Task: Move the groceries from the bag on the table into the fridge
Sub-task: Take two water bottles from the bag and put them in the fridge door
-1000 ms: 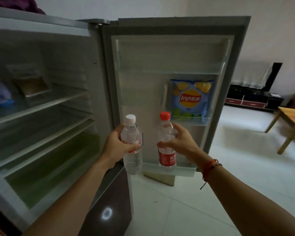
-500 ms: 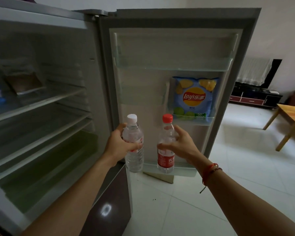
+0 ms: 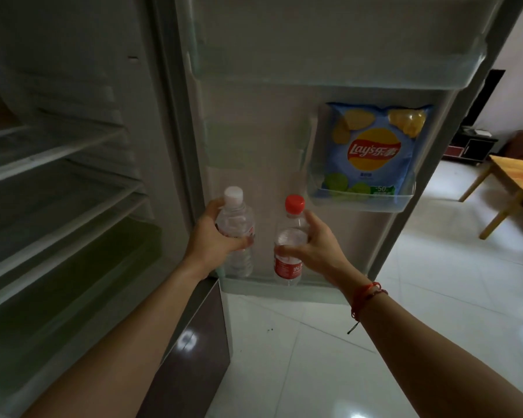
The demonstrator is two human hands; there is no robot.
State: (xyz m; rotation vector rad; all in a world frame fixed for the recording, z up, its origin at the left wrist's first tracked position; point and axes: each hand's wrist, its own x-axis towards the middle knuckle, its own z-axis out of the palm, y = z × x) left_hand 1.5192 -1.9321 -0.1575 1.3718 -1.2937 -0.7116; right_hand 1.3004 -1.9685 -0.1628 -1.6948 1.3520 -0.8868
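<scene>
We hold both bottles upright at the open fridge door [image 3: 254, 131]. Left hand [image 3: 215, 236]: fingers curled round the white-capped bottle [image 3: 236, 224]. Right hand [image 3: 317, 245]: fingers wrapped round the red-capped bottle [image 3: 287, 267], just to its right. Bases sit low at the bottom door shelf [image 3: 254, 291]. The chip bag [image 3: 372, 152] sits in the door bin [image 3: 360, 203], upper right.

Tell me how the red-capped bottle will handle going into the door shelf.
The red-capped bottle looks full, so probably heavy for its size and firm in the right hand. Tall and narrow, it may tip if released before it sits in the lower door shelf.
</scene>
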